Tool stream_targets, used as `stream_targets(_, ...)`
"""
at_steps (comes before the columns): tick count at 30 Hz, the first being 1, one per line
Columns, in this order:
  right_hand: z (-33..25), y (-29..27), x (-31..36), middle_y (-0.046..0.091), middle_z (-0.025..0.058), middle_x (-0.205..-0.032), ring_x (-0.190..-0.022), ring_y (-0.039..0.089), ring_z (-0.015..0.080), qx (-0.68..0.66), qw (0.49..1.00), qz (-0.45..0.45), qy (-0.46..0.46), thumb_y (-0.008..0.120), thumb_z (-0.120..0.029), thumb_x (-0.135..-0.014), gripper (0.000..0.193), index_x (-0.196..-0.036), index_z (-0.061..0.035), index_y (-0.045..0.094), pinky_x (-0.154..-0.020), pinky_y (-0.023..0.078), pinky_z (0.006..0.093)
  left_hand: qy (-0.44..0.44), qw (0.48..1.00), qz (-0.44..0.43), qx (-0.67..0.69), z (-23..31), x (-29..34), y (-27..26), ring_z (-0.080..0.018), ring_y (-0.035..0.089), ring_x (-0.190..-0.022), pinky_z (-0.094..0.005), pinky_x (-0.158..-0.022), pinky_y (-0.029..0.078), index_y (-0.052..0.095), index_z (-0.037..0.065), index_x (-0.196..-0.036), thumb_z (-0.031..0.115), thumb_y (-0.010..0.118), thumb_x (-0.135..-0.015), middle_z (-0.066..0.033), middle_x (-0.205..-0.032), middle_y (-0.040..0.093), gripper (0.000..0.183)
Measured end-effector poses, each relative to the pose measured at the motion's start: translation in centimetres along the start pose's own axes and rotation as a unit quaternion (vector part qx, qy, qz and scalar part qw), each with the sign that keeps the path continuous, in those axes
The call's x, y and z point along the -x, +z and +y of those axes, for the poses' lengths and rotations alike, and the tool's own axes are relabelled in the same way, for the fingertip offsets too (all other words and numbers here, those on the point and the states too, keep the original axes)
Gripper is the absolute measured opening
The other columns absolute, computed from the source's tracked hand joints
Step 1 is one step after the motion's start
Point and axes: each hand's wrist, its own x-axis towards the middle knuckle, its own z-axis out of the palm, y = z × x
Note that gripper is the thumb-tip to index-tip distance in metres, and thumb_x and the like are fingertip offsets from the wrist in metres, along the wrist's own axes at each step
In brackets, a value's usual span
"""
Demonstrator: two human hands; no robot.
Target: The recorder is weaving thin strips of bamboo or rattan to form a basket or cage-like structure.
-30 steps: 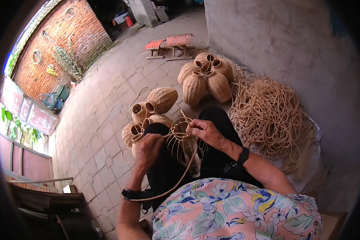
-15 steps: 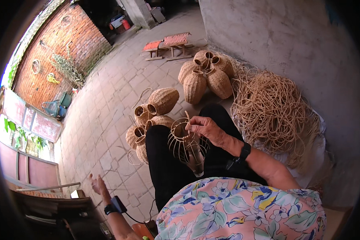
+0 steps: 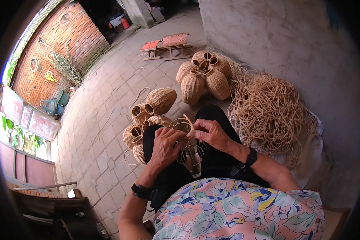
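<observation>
"As you look along from the left, what comes first?"

"A weathered red brick wall (image 3: 64, 48), then a cluster of plump, tan woven baskets (image 3: 159, 119) with round dark mouths, on the grey paved floor (image 3: 108, 108) just beyond the left knee."

"And the left hand (image 3: 168, 144)?"

"Over that knee, fingers bent and drawn in toward the other hand. Whether they grip anything I can't tell; the knuckles hide it."

"Where's the work, then?"

"Between the black-trousered knees: an open-ribbed, pale tan basket frame (image 3: 194, 154), its upper part mostly behind the hands. Farther off stands a second cluster of tan, round-bellied woven baskets (image 3: 216, 86)."

"What's the right hand (image 3: 213, 135) doing?"

"Pinching a slim tan strand (image 3: 187, 121) between thumb and fingers, the tip poking up above them."

"Past that?"

"A big, tangled heap of loose tan strands (image 3: 270, 112), beside the plain grey wall (image 3: 276, 40)."
</observation>
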Motion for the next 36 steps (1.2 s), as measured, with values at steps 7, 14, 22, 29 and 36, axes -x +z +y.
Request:
stream_targets(7, 2.5, -1.4, 0.3, 0.064, -0.0045, -0.089, -0.080, 0.054, 0.0010, -0.037, 0.998, -0.047, 0.007, 0.066, -0.014, -0.098, 0.009, -0.099, -0.0045, 0.066, -0.072, 0.047, 0.0197, -0.042, 0.996, 0.002, 0.079, -0.9, 0.4, 1.8, -0.0238, 0.063, -0.087, -0.0400, -0.092, 0.040, 0.071, 0.008, -0.097, 0.021, 0.070, -0.088, -0.0048, -0.085, 0.069, 0.017)
stream_targets(14, 3.8, -1.8, 0.4, 0.064, -0.0026, -0.090, -0.078, 0.059, 0.0049, -0.115, 0.992, 0.007, 0.060, 0.065, -0.019, -0.098, 0.012, -0.101, -0.0064, 0.065, -0.072, 0.049, 0.0212, -0.157, 0.985, -0.005, 0.073, -0.6, -0.3, 2.4, -0.0222, 0.060, -0.080, -0.0395, -0.091, 0.036, 0.074, 0.012, -0.089, 0.030, 0.070, -0.086, -0.0039, -0.075, 0.065, 0.018)
stream_targets(22, 4.2, -2.4, -0.1, 0.064, 0.0008, -0.088, -0.075, 0.061, 0.0076, -0.218, 0.970, 0.096, 0.053, 0.066, -0.016, -0.096, 0.011, -0.100, -0.0076, 0.060, -0.071, 0.052, 0.0238, -0.113, 0.991, 0.048, -0.049, 1.0, -1.1, 2.7, -0.0213, 0.061, -0.076, -0.0415, -0.092, 0.036, 0.068, 0.012, -0.078, 0.026, 0.076, -0.080, -0.0029, -0.070, 0.063, 0.016)
stream_targets(29, 4.1, -1.2, -1.0, 0.066, 0.0006, -0.087, -0.081, 0.062, 0.0056, -0.095, 0.993, 0.070, 0.002, 0.066, -0.006, -0.095, 0.006, -0.098, -0.0024, 0.063, -0.071, 0.052, 0.0231, -0.088, 0.987, 0.089, -0.102, 1.4, -1.4, 3.6, -0.0214, 0.062, -0.074, -0.0412, -0.088, 0.038, 0.066, 0.011, -0.076, 0.020, 0.075, -0.077, -0.0031, -0.068, 0.065, 0.013)
stream_targets(36, 4.0, -0.7, -1.0, 0.067, 0.0004, -0.082, -0.078, 0.060, 0.0060, 0.024, 0.996, 0.081, -0.008, 0.069, -0.008, -0.090, 0.008, -0.094, -0.0016, 0.066, -0.072, 0.052, 0.0241, -0.084, 0.993, 0.036, -0.079, 1.1, -1.0, 3.4, -0.0224, 0.063, -0.076, -0.0415, -0.087, 0.038, 0.070, 0.009, -0.081, 0.022, 0.072, -0.080, -0.0059, -0.072, 0.067, 0.013)
